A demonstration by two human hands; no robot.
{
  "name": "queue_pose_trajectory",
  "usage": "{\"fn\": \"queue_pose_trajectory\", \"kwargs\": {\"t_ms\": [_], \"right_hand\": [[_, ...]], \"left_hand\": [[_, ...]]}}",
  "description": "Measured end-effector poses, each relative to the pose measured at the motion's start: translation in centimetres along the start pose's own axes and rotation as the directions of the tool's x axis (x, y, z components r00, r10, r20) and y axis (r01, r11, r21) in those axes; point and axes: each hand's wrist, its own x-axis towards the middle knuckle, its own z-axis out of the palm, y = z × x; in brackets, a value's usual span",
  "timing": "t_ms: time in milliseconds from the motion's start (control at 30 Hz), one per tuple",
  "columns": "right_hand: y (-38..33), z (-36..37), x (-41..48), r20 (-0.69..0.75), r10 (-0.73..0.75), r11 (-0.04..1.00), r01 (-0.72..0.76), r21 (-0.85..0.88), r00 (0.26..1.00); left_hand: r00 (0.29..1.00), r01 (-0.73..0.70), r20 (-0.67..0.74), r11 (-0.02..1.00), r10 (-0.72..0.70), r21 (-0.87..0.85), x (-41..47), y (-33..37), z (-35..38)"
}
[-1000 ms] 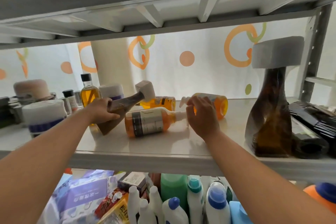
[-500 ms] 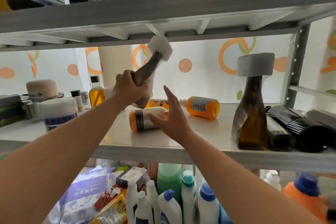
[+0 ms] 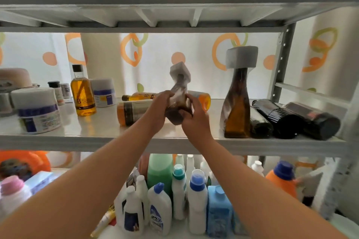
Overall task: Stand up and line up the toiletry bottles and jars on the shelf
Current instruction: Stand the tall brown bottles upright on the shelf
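We see both hands around 1 dark brown bottle [image 3: 179, 86] with a twisted body and a white square cap. It leans slightly, over the middle of the shelf [image 3: 93, 129] near its front edge; we cannot tell whether its base touches. The left hand [image 3: 158, 110] curls its fingers round the lower body, and the right hand [image 3: 195, 119] grips the base from the other side. A matching bottle [image 3: 238, 106] stands upright toward the right end. Behind the hands, 3 orange bottles [image 3: 132, 111] lie on their sides.

Shelf [image 3: 93, 130] bearing white jar [image 3: 37, 110], upright bottle [image 3: 83, 93], toppled bottle [image 3: 130, 111]
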Motion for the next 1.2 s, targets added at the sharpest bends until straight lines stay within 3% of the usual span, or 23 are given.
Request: {"fn": "queue_pose_trajectory", "kwargs": {"t_ms": [100,200,633,733,900,1200], "right_hand": [[0.8,-0.5,-0.2,-0.060,-0.027,0.999,0.024,-0.042,0.998],[1.6,-0.9,-0.1,-0.156,-0.078,0.992,0.061,-0.112,0.985],[2.3,-3.3,-1.3,-0.016,0.189,0.980,-0.189,-0.068,0.982],[2.1,-3.3,-1.1,-0.050,0.241,0.970,-0.242,-0.020,0.969],[2.5,-2.3,-1.2,-0.177,0.173,0.978,-0.189,-0.082,0.969],[3.0,-1.8,-1.0,-0.201,0.116,0.963,-0.160,-0.217,0.973]], "left_hand": [[0.981,-0.083,0.162,0.988,0.104,-0.130,0.4,-1.3,0.5],[0.964,-0.115,0.212,0.970,0.161,-0.212,0.5,-1.9,1.5],[0.977,-0.138,0.150,0.985,0.153,-0.105,-0.3,-6.3,3.7],[0.974,-0.184,0.126,0.983,0.186,-0.028,-0.6,-6.4,4.8],[0.977,-0.186,0.111,0.983,0.184,0.002,-0.2,-6.9,5.5],[0.978,-0.132,0.153,0.989,0.141,-0.070,-0.2,-7.0,5.0]]}}
